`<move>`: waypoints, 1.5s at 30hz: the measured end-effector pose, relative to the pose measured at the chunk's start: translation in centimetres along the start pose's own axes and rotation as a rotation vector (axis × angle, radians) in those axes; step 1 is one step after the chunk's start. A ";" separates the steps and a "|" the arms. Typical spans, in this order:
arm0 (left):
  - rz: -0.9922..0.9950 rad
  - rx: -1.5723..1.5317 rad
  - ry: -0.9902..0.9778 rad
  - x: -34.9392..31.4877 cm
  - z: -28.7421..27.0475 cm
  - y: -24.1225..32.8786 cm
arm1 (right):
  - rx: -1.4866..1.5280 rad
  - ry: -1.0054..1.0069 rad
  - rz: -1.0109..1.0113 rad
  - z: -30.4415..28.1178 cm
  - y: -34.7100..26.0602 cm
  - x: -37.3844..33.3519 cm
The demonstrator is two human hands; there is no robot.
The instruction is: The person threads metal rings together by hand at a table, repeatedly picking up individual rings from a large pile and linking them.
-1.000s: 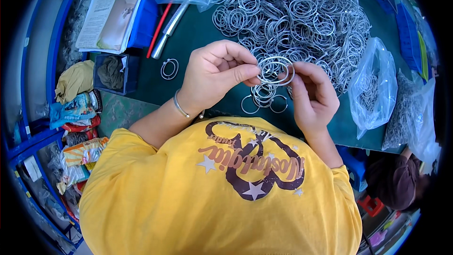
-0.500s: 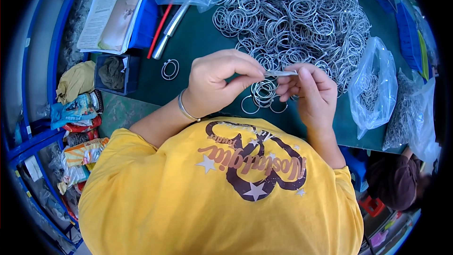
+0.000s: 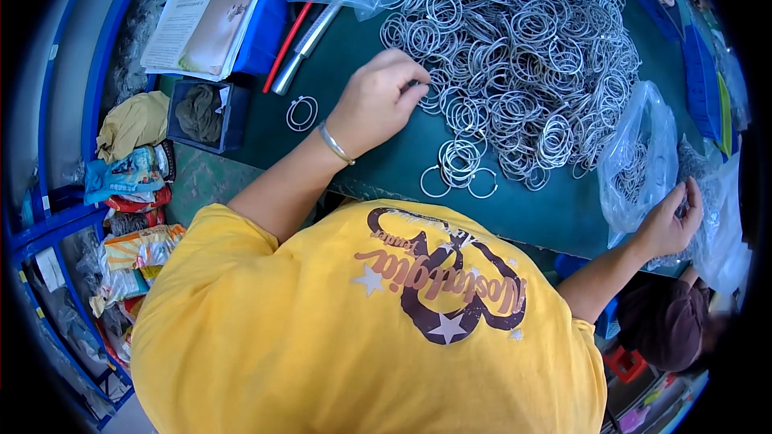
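Note:
My left hand [image 3: 376,102] is at the left edge of a large heap of thin silvery metal rings [image 3: 515,48]. Its thumb and forefinger curl together against the outer rings; whatever lies between the tips is too small to make out. Far to the right, my right hand [image 3: 671,223] hovers by a clear plastic bag [image 3: 639,157] that has more rings inside. Its fingers are bent and apart, and I see nothing in them. A small cluster of rings [image 3: 460,162] lies near the table's front edge, between my arms.
Two loose rings [image 3: 301,113] lie on the green table [image 3: 338,40] left of my left hand. Behind them are a red stick [image 3: 287,47] and a silvery tool [image 3: 301,52]. A blue bin [image 3: 207,116] holds dark cloth. Another person's dark sleeve [image 3: 667,317] shows at lower right.
My hands have parted from a thin silvery piece held between them. The left moved up to the heap; the right swung out to the bag. The thin piece is no longer visible in either hand.

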State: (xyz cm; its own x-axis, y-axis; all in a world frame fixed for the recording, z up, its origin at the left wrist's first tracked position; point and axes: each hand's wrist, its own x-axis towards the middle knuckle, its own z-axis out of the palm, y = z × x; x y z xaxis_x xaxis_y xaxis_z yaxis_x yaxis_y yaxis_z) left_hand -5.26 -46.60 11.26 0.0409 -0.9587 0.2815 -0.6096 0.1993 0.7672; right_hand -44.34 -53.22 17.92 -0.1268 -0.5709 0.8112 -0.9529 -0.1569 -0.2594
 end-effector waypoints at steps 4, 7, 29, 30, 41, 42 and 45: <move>0.080 0.195 -0.094 -0.5 1.1 -0.6 | 0.300 0.001 -0.052 1.5 -3.4 -1.2; 0.083 0.193 -0.127 -0.7 0.8 -0.9 | 0.435 -0.066 -0.051 2.8 -6.5 -2.5; 0.190 -0.518 -0.020 -1.3 0.1 3.3 | 1.522 -1.147 0.751 2.8 -17.0 -7.7; 0.048 -0.729 -0.013 -1.4 0.3 3.6 | 1.520 -1.144 0.752 2.8 -16.9 -7.7; -0.144 -0.828 -0.174 -1.6 -0.5 3.6 | 1.491 -1.131 0.761 2.9 -16.7 -7.9; -0.146 -0.823 -0.170 -1.6 -0.8 3.6 | 1.467 -1.124 0.736 2.8 -16.8 -8.0; -0.041 -0.468 -0.082 -1.4 -3.1 2.6 | 1.357 -1.066 0.468 2.9 -16.5 -7.9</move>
State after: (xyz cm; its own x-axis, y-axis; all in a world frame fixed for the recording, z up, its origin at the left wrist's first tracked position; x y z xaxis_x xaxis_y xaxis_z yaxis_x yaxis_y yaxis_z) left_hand -4.46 -44.15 14.61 -0.0167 -0.9768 0.2137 -0.1858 0.2130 0.9592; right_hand -26.81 -48.49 14.29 0.4458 -0.8943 0.0381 0.0481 -0.0185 -0.9987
